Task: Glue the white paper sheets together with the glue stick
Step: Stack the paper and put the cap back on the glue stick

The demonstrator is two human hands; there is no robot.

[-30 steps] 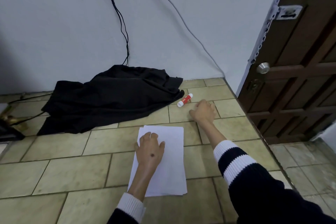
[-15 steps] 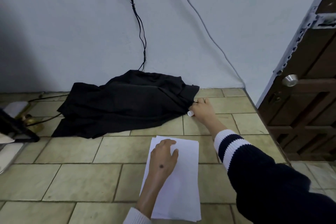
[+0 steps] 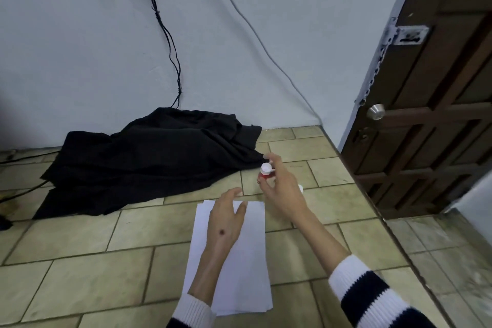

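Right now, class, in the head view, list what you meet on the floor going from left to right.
Black cloth → left hand resting on the white paper sheets → glue stick held by the right hand → wooden door.

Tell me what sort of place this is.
Probably a corner of a room in a home: a tiled floor, a plain wall with cables hanging down, and a wooden door with a round knob.

A single head-worn camera looks forward and down from close above the tiled floor (image 3: 80, 242), facing the wall (image 3: 80, 48).
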